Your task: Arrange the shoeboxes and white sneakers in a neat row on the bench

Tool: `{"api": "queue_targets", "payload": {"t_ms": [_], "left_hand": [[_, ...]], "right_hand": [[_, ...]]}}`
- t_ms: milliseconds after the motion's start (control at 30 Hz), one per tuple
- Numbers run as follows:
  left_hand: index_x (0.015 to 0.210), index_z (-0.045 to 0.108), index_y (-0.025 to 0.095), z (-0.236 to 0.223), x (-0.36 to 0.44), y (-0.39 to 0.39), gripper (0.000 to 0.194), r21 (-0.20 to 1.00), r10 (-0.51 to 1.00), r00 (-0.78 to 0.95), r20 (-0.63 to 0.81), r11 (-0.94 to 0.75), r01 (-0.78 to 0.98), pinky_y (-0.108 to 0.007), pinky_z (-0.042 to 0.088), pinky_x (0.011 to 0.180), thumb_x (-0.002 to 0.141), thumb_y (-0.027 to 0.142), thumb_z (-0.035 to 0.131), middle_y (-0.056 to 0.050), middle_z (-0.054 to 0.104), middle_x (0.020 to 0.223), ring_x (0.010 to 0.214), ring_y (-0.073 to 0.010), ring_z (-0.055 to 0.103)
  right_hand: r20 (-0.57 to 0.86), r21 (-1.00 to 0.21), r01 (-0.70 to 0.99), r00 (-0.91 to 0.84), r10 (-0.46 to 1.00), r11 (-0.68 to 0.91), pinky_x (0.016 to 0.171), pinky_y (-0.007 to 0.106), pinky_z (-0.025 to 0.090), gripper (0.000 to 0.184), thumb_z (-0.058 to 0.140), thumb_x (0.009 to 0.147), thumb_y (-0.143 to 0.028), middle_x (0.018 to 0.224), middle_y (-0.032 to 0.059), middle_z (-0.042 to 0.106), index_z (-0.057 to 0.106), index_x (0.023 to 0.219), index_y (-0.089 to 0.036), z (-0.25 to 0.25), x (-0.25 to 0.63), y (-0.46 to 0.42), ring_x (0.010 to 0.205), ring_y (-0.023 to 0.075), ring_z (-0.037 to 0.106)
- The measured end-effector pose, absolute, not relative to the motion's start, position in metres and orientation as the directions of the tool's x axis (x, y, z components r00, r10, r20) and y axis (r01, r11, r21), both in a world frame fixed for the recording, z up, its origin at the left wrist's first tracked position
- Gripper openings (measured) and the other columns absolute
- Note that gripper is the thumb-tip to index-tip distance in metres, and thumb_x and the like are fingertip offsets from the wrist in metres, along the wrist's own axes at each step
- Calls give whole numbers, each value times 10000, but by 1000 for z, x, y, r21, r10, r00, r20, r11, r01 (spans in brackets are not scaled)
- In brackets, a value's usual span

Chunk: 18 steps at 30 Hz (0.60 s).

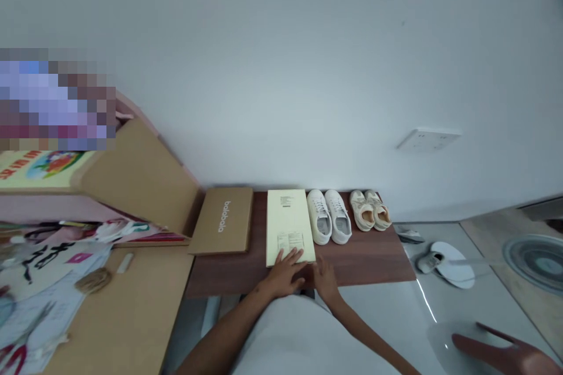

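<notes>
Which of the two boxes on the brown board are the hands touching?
The pale yellow box, beside the white shoes. Both hands rest at its near end; the brown cardboard box lies untouched.

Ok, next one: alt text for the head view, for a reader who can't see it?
Both hands meet at the near end of a pale yellow shoebox on a dark wooden shelf: left hand on its lid, right hand beside its corner. A brown cardboard box lies left of it, white sneakers and beige sneakers right.
</notes>
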<state>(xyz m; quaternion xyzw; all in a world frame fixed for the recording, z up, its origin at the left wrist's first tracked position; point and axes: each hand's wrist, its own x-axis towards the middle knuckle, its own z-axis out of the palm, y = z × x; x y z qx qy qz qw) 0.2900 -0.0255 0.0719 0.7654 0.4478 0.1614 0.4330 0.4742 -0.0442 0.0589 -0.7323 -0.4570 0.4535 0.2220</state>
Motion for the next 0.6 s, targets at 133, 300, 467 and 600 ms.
{"api": "queue_targets", "payload": {"t_ms": [133, 300, 467, 600], "left_hand": [[1282, 697, 317, 72, 276, -27, 495, 919, 854, 520, -10, -197, 341, -578, 164, 1239, 796, 406, 683, -106, 649, 1386, 1395, -336, 502], [1294, 656, 203, 73, 168, -22, 471, 881, 955, -297, -2, 141, 451, -518, 255, 1233, 902, 440, 549, -155, 590, 1444, 1430, -303, 453], [1359, 587, 120, 72, 45, 0, 553, 829, 632, -675, -381, 557, 53, -525, 380, 1162, 973, 459, 381, -192, 612, 1408, 1429, -310, 464], [1257, 685, 203, 70, 17, -5, 600, 771, 663, -420, -620, 616, -165, -522, 467, 1086, 993, 533, 259, -139, 729, 1232, 1302, -299, 599]], "right_hand": [[-141, -779, 620, -33, 989, -91, 1262, 520, 214, 502, 457, 962, -414, 1628, 111, 336, 513, 1427, -232, 87, 436, -47, 1533, 305, 252], [-32, -895, 444, -173, 984, 49, 1262, 483, 231, 500, 456, 973, -388, 1579, 122, 414, 518, 1440, -221, 93, 329, -15, 1504, 270, 318], [-433, -864, 326, -90, 897, -384, 1238, 503, 266, 715, 588, 898, -361, 1519, 153, 494, 375, 1552, -165, 67, 234, 38, 1498, 311, 338], [-571, -820, 136, -128, 811, -556, 1160, 506, 379, 742, 646, 880, -458, 1482, 130, 548, 391, 1538, -228, 43, 228, 47, 1378, 309, 501]]}}
